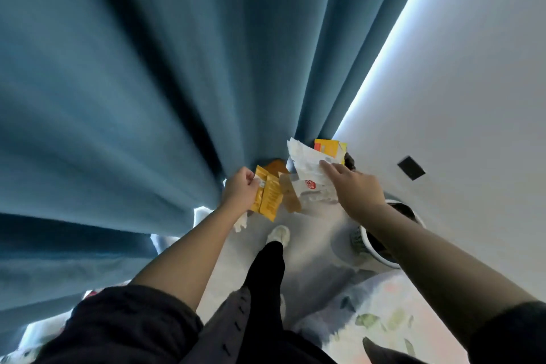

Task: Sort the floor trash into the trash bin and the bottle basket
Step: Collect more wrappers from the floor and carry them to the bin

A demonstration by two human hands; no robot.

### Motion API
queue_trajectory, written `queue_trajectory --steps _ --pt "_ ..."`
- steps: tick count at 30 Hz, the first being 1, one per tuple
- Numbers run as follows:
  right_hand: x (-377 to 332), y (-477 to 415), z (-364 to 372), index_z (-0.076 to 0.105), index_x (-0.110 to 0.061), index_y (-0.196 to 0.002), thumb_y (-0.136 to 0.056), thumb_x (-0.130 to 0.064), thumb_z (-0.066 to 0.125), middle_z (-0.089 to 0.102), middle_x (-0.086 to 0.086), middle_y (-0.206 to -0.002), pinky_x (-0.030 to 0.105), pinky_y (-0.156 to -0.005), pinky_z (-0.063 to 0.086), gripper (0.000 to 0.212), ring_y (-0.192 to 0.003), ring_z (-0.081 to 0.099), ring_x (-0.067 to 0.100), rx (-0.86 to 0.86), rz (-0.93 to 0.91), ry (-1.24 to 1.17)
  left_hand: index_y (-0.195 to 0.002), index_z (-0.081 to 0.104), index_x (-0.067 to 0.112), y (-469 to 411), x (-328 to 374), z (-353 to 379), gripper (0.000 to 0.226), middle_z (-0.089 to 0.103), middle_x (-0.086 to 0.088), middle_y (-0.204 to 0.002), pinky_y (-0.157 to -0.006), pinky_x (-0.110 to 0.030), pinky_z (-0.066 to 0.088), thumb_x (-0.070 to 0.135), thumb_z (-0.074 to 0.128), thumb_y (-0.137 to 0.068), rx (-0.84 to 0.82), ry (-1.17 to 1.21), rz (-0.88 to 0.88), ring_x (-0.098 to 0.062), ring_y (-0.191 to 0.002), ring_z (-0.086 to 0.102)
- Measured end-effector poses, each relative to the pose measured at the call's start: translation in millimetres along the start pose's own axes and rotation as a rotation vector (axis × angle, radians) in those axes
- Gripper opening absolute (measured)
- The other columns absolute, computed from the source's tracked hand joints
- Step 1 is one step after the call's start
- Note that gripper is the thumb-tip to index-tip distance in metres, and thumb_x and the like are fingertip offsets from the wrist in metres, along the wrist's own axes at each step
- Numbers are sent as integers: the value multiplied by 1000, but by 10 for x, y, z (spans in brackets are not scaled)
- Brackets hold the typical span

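Note:
My left hand [240, 188] grips a yellow snack wrapper [269, 196] near the foot of the blue curtain. A brown strip of packaging [289, 195] hangs beside the wrapper. My right hand [353, 189] holds crumpled white paper with a red logo [308, 177], and a yellow-orange carton piece [328, 148] sticks up behind that paper. The white round trash bin [381, 255] stands on the floor under my right forearm, partly hidden by it. No bottle basket is in view.
A blue curtain [147, 83] fills the left and top. A white wall [472, 97] with a dark square plate [411, 168] runs along the right. My leg and white shoe [279, 235] stand on the pale floor. A flowery fabric [384, 316] lies at the lower right.

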State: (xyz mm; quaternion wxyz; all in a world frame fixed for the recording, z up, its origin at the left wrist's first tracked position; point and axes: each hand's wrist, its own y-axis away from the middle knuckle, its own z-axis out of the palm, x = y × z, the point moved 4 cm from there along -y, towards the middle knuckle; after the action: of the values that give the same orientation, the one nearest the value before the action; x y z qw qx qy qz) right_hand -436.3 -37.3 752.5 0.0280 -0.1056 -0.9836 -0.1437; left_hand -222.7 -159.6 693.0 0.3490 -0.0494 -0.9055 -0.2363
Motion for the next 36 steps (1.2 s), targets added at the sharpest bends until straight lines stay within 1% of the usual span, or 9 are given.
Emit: queue_trajectory --steps 3,7,10,15,23,26,29,33,36 --pt "386 -256 124 13 -29 -150 -89 -8 45 41 -5 -145 29 -60 43 72 -98 63 25 -21 96 -52 -86 52 19 -484 277 290 10 58 2 -84 -73 -31 43 25 56 -92 -54 -62 4 -21 -81 55" --pt "840 -591 362 14 -28 -150 -91 -6 42 41 -4 -146 29 -61 42 69 -97 63 27 -81 205 -103 -88 53 16 -1107 649 727 9 57 2 -80 -60 -27 36 23 54 -93 -98 -63 -20 -19 -77 53" --pt "1161 -824 605 15 -28 -150 -90 -5 40 43 -3 -143 32 -67 47 69 -99 63 28 -110 275 -161 -89 53 16 -1507 882 1105 9 58 0 -82 -65 -27 38 24 55 -92 -98 -79 -56 -21 -76 53" --pt "1649 -1300 1323 12 -25 -150 -90 -4 40 40 1 -143 33 -62 41 70 -101 60 29 -119 347 -226 -95 52 15 -2204 1017 1995 8 57 -2 -90 -67 -28 38 24 51 -94 -130 -78 -90 -22 -80 53" --pt "1970 -2204 3149 -1 -30 -151 -91 -4 40 6 8 -159 33 -64 39 77 -127 36 29 -135 391 -295 -97 49 16 -3261 521 3732 10 55 1 -89 -61 -26 35 26 47 -97 42 133 -190 -12 -69 49" --pt "1903 -2530 3764 -2 -31 -151 -92 -7 45 3 9 -159 33 -64 38 79 -131 29 30 -132 394 -319 -104 49 13 -3587 225 4235 15 52 1 -89 -68 -27 35 26 45 -98 104 257 -235 -16 -74 49" --pt "1774 -2801 4273 2 -30 -151 -94 -13 46 5 11 -159 37 -68 47 74 -135 25 33 -127 388 -330 -104 45 17 -3877 -56 4637 12 54 -1 -96 -77 -33 44 26 42 -99 88 318 -280 -22 -85 53" --pt "1641 -3019 4908 -2 -33 -150 -96 -19 44 -1 9 -159 40 -80 50 73 -141 15 37 -208 397 -339 -107 49 21 -4162 -436 5061 14 60 -3 -107 -87 -39 48 28 43 -95 -103 107 -272 -27 -95 58" --pt "1613 -3039 5271 -6 -36 -149 -95 -14 45 -11 6 -160 44 -94 45 78 -145 1 36 -341 373 -395 -114 54 15 -4257 -605 5219 24 60 -7 -115 -84 -34 46 23 46 -93 -261 -178 -207 -30 -104 56"
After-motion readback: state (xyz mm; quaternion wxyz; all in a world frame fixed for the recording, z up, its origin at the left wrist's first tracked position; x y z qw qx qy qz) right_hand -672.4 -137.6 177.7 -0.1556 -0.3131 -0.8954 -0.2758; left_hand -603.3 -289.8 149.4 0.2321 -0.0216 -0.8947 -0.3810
